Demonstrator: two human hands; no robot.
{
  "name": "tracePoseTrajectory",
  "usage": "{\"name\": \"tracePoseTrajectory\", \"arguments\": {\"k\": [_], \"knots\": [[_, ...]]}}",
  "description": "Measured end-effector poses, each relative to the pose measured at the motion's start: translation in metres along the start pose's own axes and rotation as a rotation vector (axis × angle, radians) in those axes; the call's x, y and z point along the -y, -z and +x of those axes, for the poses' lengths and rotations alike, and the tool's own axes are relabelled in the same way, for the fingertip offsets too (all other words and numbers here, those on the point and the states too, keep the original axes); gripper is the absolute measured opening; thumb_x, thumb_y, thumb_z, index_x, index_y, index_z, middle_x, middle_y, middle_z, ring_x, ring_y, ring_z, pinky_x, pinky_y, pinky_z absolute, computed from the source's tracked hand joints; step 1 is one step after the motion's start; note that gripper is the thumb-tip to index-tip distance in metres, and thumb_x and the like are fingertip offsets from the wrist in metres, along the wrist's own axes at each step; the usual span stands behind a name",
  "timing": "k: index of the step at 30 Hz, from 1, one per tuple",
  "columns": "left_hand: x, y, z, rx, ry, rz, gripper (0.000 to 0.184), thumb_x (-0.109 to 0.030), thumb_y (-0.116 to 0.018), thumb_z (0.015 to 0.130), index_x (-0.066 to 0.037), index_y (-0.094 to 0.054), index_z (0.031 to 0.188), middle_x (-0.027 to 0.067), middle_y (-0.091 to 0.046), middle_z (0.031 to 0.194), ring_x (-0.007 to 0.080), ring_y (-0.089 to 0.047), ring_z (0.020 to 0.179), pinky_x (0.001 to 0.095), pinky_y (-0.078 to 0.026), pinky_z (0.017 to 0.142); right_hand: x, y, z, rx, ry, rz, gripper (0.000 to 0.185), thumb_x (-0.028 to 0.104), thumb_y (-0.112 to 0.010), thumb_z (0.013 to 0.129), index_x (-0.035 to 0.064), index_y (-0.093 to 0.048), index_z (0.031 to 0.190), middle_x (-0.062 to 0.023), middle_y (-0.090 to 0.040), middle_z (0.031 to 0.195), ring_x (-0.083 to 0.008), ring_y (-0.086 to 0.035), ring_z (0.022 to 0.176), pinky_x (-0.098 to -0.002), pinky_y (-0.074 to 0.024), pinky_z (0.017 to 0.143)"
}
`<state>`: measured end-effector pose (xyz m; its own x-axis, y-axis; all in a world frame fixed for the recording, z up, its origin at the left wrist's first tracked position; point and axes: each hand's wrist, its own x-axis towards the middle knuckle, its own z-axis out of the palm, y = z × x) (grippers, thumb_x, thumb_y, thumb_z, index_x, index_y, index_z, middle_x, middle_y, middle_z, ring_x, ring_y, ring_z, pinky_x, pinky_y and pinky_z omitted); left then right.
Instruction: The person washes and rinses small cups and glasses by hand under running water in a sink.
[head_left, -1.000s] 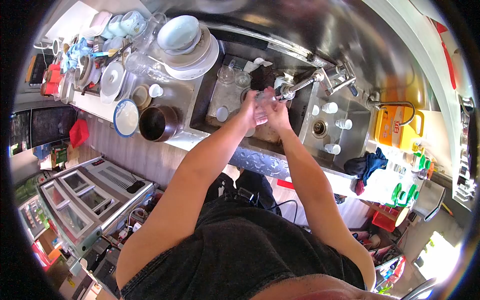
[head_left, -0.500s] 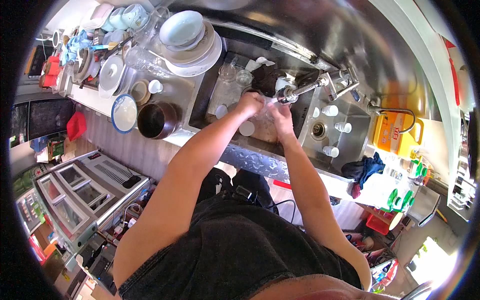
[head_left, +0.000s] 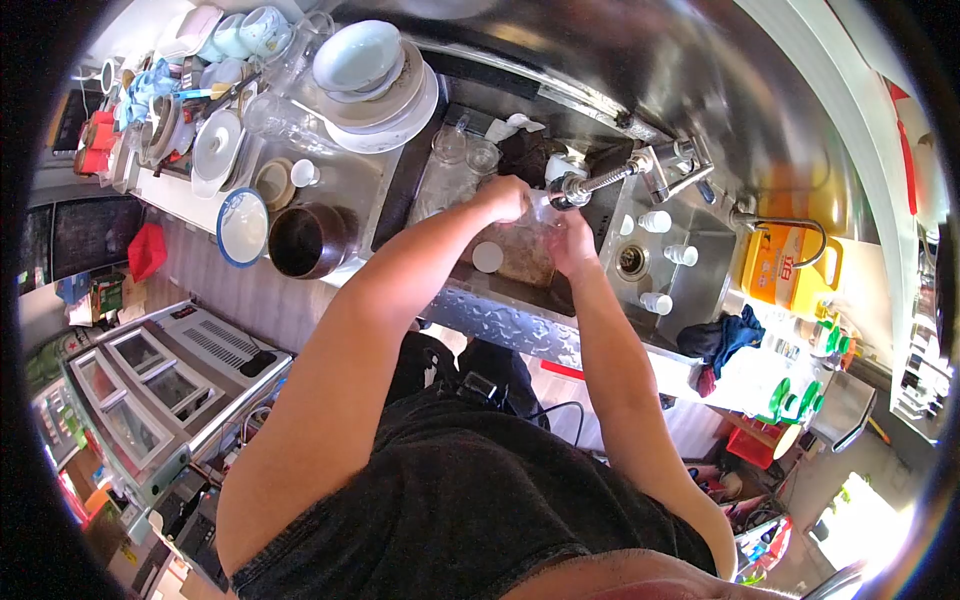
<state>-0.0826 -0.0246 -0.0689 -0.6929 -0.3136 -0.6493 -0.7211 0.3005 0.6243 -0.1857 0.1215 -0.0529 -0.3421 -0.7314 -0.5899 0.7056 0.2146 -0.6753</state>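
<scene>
Over the large sink basin [head_left: 425, 190], my left hand [head_left: 508, 198] is closed with its fingers curled toward the middle. My right hand [head_left: 572, 243] is just to the right and lower, fingers wrapped round a clear glass [head_left: 543, 210]. The glass lies between both hands, under the tap's spray head [head_left: 570, 192], and its outline is blurred by water and glare. Whether my left fingers grip it or reach inside is hidden. A white round lid-like disc [head_left: 488, 257] sits in the basin below my hands. More clear glassware [head_left: 482, 156] stands behind my left hand.
Stacked plates and bowls [head_left: 358, 55] stand left of the basin. A dark pot [head_left: 308, 242] and a blue-rimmed bowl [head_left: 242, 228] sit near the counter edge. Several small white cups [head_left: 655, 222] lie in the right basin around the drain [head_left: 631, 262]. A yellow jug [head_left: 785, 265] stands farther right.
My left hand has shifted slightly up and toward the spray head. My left forearm now covers a white round thing that showed in the basin before. The view has moved slightly.
</scene>
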Motion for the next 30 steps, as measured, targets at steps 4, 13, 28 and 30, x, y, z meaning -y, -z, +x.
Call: {"name": "tracePoseTrajectory", "arguments": {"k": [4,13,28,30], "knots": [[0.012,-0.013,-0.003,0.286,0.070,-0.551,0.031,-0.004,-0.041,0.090,-0.010,-0.056,0.116,0.0153,-0.064,0.082,0.0236,-0.067,0.067,0.0345,-0.058,0.058,0.002,0.011,0.002,0.155,-0.286,0.240,0.039,0.033,-0.049,0.086,0.0062,-0.052,0.114,-0.0136,-0.061,0.105,-0.0291,-0.061,0.094,-0.0445,-0.0485,0.086],[0.035,-0.035,0.007,-0.674,-0.012,-0.282,0.028,-0.024,-0.065,0.078,-0.008,-0.064,0.101,0.0135,-0.067,0.089,0.0273,-0.064,0.086,0.0374,-0.048,0.077,-0.021,0.012,0.031,0.122,-0.058,-0.125,0.040,0.039,-0.056,0.088,0.0084,-0.051,0.114,-0.0094,-0.061,0.102,-0.0241,-0.060,0.091,-0.0386,-0.0522,0.068],[0.010,-0.024,-0.032,0.046,-0.033,-1.407,0.039,-0.041,-0.050,0.093,-0.009,-0.059,0.113,0.0074,-0.067,0.105,0.0184,-0.061,0.097,0.0327,-0.044,0.083,-0.052,0.036,0.070,0.029,0.476,-0.803,0.036,0.026,-0.052,0.087,0.0026,-0.055,0.114,-0.0160,-0.059,0.100,-0.0259,-0.056,0.091,-0.0373,-0.0455,0.080],[0.008,-0.039,-0.028,-0.021,0.042,-1.471,0.041,-0.043,-0.049,0.093,-0.005,-0.059,0.106,0.0101,-0.068,0.094,0.0196,-0.062,0.077,0.0342,-0.049,0.073,-0.049,0.034,0.075,-0.035,0.449,-0.856,0.025,0.013,-0.049,0.085,0.0025,-0.062,0.103,-0.0230,-0.059,0.095,-0.0353,-0.057,0.091,-0.0416,-0.0468,0.080]]}}
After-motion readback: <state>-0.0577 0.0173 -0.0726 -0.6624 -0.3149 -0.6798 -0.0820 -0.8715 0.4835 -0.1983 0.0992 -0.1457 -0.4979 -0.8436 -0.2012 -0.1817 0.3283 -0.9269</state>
